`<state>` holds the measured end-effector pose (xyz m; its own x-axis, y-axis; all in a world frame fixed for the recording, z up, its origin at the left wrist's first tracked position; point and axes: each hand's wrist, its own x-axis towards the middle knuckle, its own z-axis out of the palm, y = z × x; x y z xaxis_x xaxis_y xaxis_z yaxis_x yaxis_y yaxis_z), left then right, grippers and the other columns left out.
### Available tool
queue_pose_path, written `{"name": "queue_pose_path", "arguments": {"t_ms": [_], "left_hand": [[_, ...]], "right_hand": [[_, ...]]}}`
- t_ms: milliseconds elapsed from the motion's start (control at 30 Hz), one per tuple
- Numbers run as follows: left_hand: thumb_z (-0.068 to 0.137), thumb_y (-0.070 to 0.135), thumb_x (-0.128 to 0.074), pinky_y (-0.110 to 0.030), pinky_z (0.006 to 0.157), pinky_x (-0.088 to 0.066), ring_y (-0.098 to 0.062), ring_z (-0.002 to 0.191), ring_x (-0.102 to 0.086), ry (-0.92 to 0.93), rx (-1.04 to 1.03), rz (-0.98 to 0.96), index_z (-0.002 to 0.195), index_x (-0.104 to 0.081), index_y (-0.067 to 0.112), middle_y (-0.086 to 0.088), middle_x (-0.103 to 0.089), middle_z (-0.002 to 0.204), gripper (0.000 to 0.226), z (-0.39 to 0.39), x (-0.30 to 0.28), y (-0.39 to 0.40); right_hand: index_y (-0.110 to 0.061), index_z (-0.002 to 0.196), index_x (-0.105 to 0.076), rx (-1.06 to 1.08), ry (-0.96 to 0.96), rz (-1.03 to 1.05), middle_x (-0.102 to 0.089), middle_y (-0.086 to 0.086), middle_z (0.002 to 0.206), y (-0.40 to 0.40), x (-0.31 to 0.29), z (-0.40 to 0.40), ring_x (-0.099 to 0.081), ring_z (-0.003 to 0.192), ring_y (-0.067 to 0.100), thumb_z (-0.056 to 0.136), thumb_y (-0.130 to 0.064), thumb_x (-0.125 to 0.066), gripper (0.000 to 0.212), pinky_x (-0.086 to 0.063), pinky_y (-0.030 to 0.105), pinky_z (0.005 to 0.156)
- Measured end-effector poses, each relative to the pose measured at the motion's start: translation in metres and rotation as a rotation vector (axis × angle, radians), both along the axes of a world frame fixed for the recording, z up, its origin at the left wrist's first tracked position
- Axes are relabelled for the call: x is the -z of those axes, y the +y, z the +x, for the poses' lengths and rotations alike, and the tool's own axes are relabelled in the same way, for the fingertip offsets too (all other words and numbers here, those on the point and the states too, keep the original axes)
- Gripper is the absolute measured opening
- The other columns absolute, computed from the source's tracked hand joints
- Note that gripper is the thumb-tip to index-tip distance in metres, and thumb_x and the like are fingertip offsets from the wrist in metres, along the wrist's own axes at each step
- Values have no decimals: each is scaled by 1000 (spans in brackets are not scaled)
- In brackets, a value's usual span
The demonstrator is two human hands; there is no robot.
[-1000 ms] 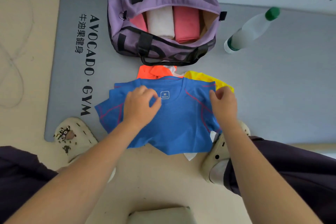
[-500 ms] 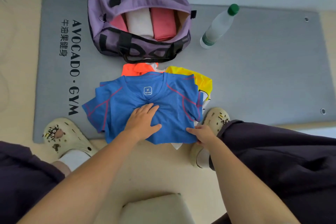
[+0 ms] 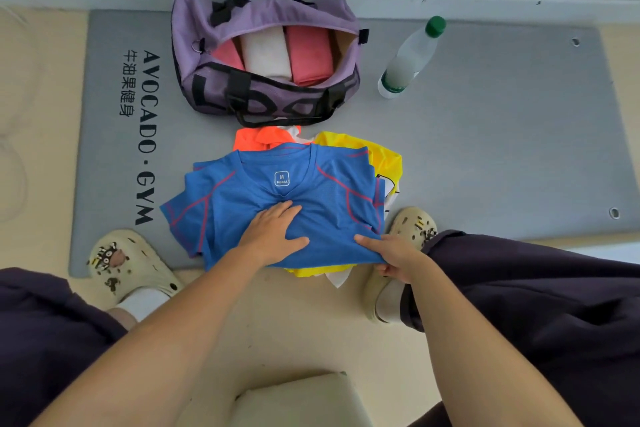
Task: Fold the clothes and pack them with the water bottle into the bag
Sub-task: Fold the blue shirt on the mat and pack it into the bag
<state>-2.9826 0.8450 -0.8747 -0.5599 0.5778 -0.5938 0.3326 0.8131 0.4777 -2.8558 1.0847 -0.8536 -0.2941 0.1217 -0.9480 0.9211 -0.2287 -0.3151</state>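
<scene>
grey foam floor mat (image 3: 485,156) printed "avocado·gym", laid on beige floor against a pale wall at the far side. on the mat, far centre: purple fabric duffel bag w/ black straps (image 3: 266,97), zip open, holding three rolled items side by side: pink roll (image 3: 227,55) at left, white roll (image 3: 265,52) in the middle, coral-pink roll (image 3: 308,54) at right. clear plastic water bottle w/ green cap (image 3: 408,59) stands on the mat just right of the bag, apart from it, appearing tilted toward far right in the wide-angle view.

near centre of the mat: blue short-sleeve sports t-shirt w/ red seams (image 3: 329,198), spread flat, collar toward the bag, size label "m" visible inside the neck. it lies on top of a pile: orange garment (image 3: 258,139) peeks out at the far edge, yellow garment (image 3: 377,152) at the far right & again under the near hem, bits of white cloth also show.

left hand (image 3: 273,236) lies flat, fingers straight, pressing the shirt's middle just below the collar. right hand (image 3: 391,253) pinches the shirt's near-right hem corner, thumb on top, fingers curled under.

cream clog w/ charms (image 3: 124,260) at near left, half on the mat; second cream clog (image 3: 412,225) at right, beside the pile. dark trouser legs at both lower corners.
</scene>
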Motion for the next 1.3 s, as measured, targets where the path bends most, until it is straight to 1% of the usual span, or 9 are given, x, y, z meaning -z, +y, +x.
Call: {"name": "queue_pose_path", "arguments": {"t_ms": [133,200,367,500,667,833,1000,1100,1300], "left_hand": [[91,37,-63,-23,106,-34,-11,133,-45,-189,-346,185,127,-62,27,11,-53,140,37,-10,-5,0],[89,32,-63,-23,88,-44,-9,107,-61,-197,-608,253,94,-70,33,19,-67,103,8,-20,-13,-5],[70,34,-56,-39,66,-52,-24,66,-59,-122,-1255,266,68,-63,8,0,-65,61,27,-25,-16,-67],[87,16,-59,-48,82,-57,-35,79,-65,-290,-1298,-6,72,-58,4,-23,-64,81,19,-3,10,-117],[95,17,-61,-36,77,-52,-27,103,-58,-650,-1389,24,117,-49,18,-8,-55,113,25,25,23,-126],[93,16,-65,-26,62,-42,-15,75,-48,-669,-1368,11,96,-55,15,-5,-54,91,10,34,32,-134],[85,17,-74,-35,73,-55,-25,104,-61,-850,-1571,224,112,-60,12,-5,-63,109,30,22,16,-147],[81,12,-78,-35,68,-59,-25,85,-72,-1042,-1462,313,108,-65,9,-10,-72,101,30,19,2,-163],[85,3,-71,-19,48,-47,-9,53,-56,-999,-1270,339,102,-63,9,-2,-62,73,20,14,-9,-176]], "right_hand": [[-14,116,-68,89,267,-62,-73,2,112,-12,-15,-38,-70,103,20,81,-32,-78,41,-55,39,92],[-15,117,-67,31,329,-58,-73,-1,111,-25,-23,-60,-69,99,16,84,-29,-74,36,-55,31,82],[-4,117,-63,-49,351,22,-69,8,100,-67,-18,-88,-64,76,20,93,-17,-65,27,-54,28,69],[6,115,-63,-70,324,70,-66,24,115,-89,-1,-90,-62,93,26,93,-14,-64,30,-54,43,86],[11,112,-61,-78,314,120,-64,30,118,-94,6,-88,-58,91,30,93,-15,-65,33,-50,48,86],[8,114,-62,-71,291,120,-66,25,114,-95,5,-89,-60,93,30,93,-15,-65,32,-50,49,90],[8,114,-61,-60,272,130,-66,20,110,-96,8,-89,-62,95,30,93,-17,-66,33,-51,47,91],[3,111,-63,-52,258,135,-67,19,111,-97,11,-88,-63,99,32,92,-18,-66,29,-50,49,94],[2,110,-63,-45,249,133,-67,20,112,-96,12,-89,-64,94,29,92,-18,-66,26,-54,39,79]]}}
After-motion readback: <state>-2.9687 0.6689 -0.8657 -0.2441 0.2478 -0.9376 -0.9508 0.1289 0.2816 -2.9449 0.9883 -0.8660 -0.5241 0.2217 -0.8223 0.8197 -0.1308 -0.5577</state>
